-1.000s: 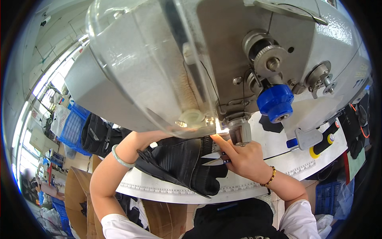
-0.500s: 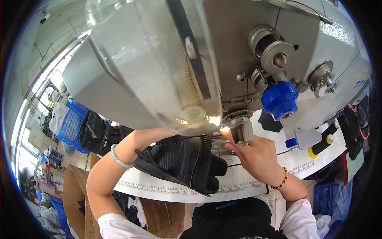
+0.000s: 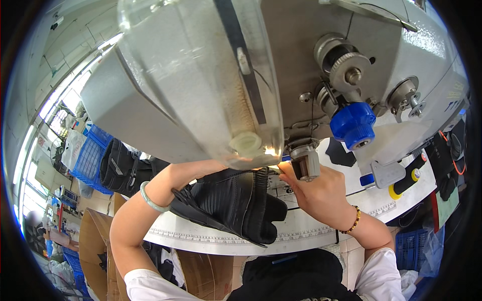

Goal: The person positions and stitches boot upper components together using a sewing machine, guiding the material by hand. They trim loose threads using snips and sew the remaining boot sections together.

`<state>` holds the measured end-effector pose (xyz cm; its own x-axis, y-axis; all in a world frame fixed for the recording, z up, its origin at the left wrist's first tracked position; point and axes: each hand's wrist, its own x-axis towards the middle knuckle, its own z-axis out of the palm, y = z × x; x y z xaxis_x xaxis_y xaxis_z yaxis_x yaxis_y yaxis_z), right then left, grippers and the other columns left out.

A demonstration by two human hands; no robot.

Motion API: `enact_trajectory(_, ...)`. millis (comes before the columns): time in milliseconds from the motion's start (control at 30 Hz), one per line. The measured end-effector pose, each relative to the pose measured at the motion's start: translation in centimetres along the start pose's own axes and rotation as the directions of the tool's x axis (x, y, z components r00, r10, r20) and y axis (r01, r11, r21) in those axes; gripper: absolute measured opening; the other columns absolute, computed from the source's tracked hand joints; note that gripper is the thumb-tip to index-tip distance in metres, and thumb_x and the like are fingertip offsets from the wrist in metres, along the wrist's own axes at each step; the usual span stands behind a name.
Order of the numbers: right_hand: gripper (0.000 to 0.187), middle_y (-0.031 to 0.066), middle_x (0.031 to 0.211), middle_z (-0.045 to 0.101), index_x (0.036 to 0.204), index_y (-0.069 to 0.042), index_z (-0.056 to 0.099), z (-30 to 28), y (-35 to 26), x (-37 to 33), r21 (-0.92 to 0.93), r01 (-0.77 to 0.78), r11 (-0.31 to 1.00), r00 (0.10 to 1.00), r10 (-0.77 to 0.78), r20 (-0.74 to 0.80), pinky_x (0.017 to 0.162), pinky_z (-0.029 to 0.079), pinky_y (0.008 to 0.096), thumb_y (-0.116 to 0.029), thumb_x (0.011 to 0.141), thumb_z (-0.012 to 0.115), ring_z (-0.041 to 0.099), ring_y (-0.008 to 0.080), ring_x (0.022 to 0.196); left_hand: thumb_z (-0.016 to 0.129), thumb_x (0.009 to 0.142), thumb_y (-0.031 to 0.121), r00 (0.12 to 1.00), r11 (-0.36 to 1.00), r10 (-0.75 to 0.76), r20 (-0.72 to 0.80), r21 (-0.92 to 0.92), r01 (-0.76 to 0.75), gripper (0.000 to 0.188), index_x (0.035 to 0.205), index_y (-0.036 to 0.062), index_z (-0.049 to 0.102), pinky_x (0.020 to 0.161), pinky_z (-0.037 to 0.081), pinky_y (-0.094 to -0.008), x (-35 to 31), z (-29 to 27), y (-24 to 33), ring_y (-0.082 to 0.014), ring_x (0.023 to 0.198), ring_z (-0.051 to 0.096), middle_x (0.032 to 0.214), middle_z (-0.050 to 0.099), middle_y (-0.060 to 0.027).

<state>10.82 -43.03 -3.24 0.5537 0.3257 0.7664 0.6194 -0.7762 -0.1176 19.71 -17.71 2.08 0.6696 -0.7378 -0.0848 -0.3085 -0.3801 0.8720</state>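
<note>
A black ribbed piece (image 3: 221,200), glove-like with rounded lobes at its right end, lies on the white table under the sewing machine (image 3: 296,60). My left hand (image 3: 208,168) reaches over its upper edge; its fingers are hidden behind the machine's clear guard (image 3: 201,90). My right hand (image 3: 321,193) is curled by the needle area, right of the black piece, thumb toward the guard's lower edge. The metal thread part (image 3: 305,160) covers some of its fingers. A small blue thing shows by its fingertips; what the fingers hold cannot be made out.
A ruler strip (image 3: 301,234) runs along the front of the white table. On the right lies a black-and-yellow spool-like thing (image 3: 407,178). More black pieces (image 3: 118,168) are heaped at the left, near a blue crate (image 3: 93,158). A cardboard box (image 3: 95,246) stands below.
My right hand has shifted slightly, its fingertips closer to the guard's lower edge. A small blue thing now shows there. The left hand and black piece have hardly moved.
</note>
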Motion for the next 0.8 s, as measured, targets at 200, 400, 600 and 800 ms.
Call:
enact_trajectory(200,0.019,0.0022,0.072,0.049,0.098,-0.009,0.063,0.1,-0.5,-0.3,-0.058,-0.005,0.998,1.0,0.005,-0.002,0.044,0.039,0.0261,-0.017,0.081,0.067,0.051,0.0131,0.054,0.056,0.093,0.015,0.981,0.765,-0.175,0.083,-0.616,0.189,0.034,0.122,-0.0027,0.055,0.099,0.046,-0.0322,0.8,-0.1,0.5,-0.0197,0.115,0.054,0.122,0.058,-0.0124)
enact_trajectory(400,0.019,0.0022,0.071,0.047,0.098,-0.008,0.062,0.0,-0.5,-0.2,-0.083,0.001,0.997,0.999,0.003,0.042,0.044,0.039,0.0258,-0.017,0.082,0.066,0.05,0.0131,0.053,0.064,0.088,0.021,0.985,0.932,-0.082,-0.151,0.338,0.13,0.038,0.122,0.004,0.057,0.095,0.047,-0.0344,0.1,-0.2,1.4,-0.0183,0.111,0.056,0.119,0.061,-0.008)
enact_trajectory(600,0.016,0.0023,0.071,0.047,0.095,-0.007,0.061,-0.3,-0.5,0.0,-0.081,0.007,0.997,0.999,-0.003,0.055,0.043,0.039,0.0259,-0.016,0.083,0.065,0.051,0.0129,0.053,0.064,0.088,0.026,0.96,0.919,0.176,-0.216,0.385,-0.082,0.04,0.122,0.0074,0.057,0.092,0.048,-0.0343,-0.9,-0.7,0.5,-0.0195,0.106,0.057,0.117,0.061,-0.0052)
enact_trajectory(800,0.014,0.0023,0.069,0.046,0.093,-0.007,0.061,-0.4,-0.7,0.2,-0.107,0.003,0.994,0.999,0.002,0.053,0.043,0.039,0.0257,-0.015,0.083,0.065,0.05,0.0128,0.052,0.056,0.091,0.035,0.959,0.923,0.178,-0.221,0.374,-0.085,0.041,0.125,0.0104,0.054,0.094,0.046,-0.0368,-1.2,-1.1,-0.8,-0.0201,0.108,0.056,0.121,0.058,-0.0043)
